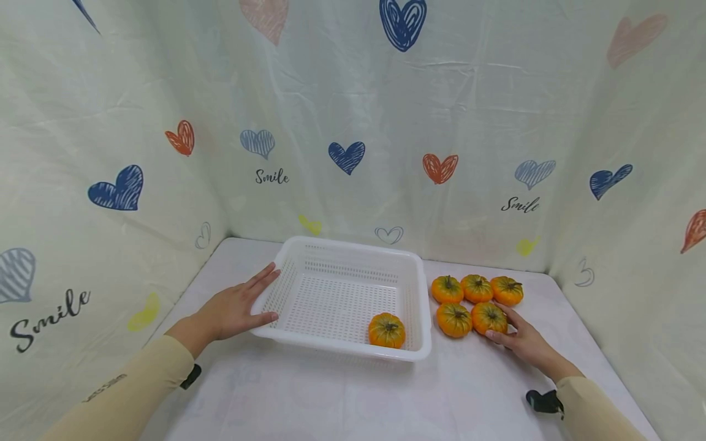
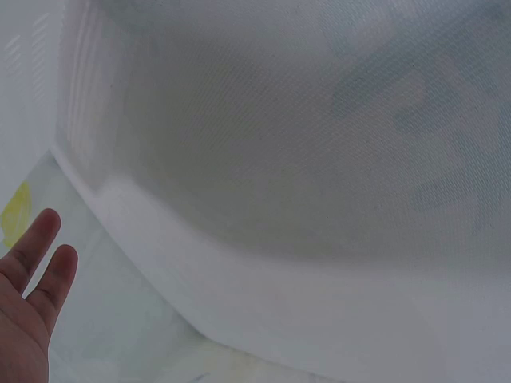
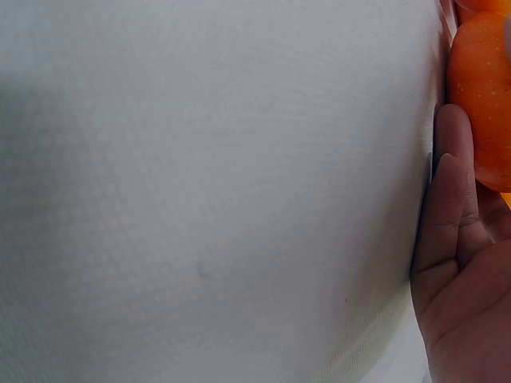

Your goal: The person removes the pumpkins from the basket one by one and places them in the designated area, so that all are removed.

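Observation:
A white plastic basket with perforated walls sits on the table, and one small orange-green pumpkin lies in its front right corner. My left hand rests at the basket's left rim with fingers spread and straight; in the left wrist view two of its fingers show beside the basket's pale wall. To the right of the basket, my right hand holds the front right pumpkin of a group between thumb and fingers. That orange pumpkin is partly cut off in the right wrist view.
Several other small pumpkins stand close together right of the basket, in two rows. White cloth covers the table. A curtain printed with hearts and "Smile" encloses the back and sides.

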The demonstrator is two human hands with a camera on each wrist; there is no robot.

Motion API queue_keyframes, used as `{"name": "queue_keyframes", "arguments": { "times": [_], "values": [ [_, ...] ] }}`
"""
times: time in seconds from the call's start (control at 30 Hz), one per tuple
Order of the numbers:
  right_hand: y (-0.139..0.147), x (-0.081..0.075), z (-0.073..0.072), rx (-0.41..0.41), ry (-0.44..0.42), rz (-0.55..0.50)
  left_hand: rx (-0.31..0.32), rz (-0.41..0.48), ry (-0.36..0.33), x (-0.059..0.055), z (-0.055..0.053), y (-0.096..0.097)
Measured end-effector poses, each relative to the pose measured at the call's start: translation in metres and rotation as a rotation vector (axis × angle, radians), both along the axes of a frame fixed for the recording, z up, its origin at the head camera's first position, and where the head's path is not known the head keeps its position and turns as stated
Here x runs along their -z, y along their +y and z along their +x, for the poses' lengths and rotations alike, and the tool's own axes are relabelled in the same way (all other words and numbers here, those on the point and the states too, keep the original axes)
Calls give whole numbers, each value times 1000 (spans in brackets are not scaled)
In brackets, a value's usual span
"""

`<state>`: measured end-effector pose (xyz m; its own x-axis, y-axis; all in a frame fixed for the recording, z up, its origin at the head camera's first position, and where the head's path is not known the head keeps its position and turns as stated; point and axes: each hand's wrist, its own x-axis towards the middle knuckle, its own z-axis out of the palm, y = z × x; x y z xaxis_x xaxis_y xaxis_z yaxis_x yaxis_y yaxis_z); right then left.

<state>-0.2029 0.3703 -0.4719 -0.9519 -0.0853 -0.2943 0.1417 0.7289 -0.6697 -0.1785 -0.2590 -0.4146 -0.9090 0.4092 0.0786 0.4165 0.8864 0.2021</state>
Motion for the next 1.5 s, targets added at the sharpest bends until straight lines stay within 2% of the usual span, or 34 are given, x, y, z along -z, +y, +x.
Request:
{"name": "queue_keyframes", "arguments": {
  "times": [0.37, 0.57, 0.77, 0.93, 1.1, 1.23, 1.37, 1.5],
  "values": [
    [-1, -2, 1, -13, 12, 32, 2, 1, 2, 0, 0, 0],
    [3, -9, 7, -57, 45, 27, -1, 2, -1, 1, 1, 0],
    [15, -28, 10, -89, 90, 42, 2, 2, 4, 2, 0, 0],
    [14, -57, 6, -130, 183, 75, 3, 6, 7, 3, -1, -1],
    [-13, -97, -10, -202, 282, 57, 5, 7, 17, 4, -1, -3],
    [-49, -126, -29, -266, 290, 7, -1, 13, 16, 5, 0, -3],
    [-91, -141, -46, -332, 276, -14, -3, 15, 12, 5, 0, -2],
    [-133, -146, -55, -410, 234, -44, 0, 9, 12, 2, 0, -1]
  ]
}}
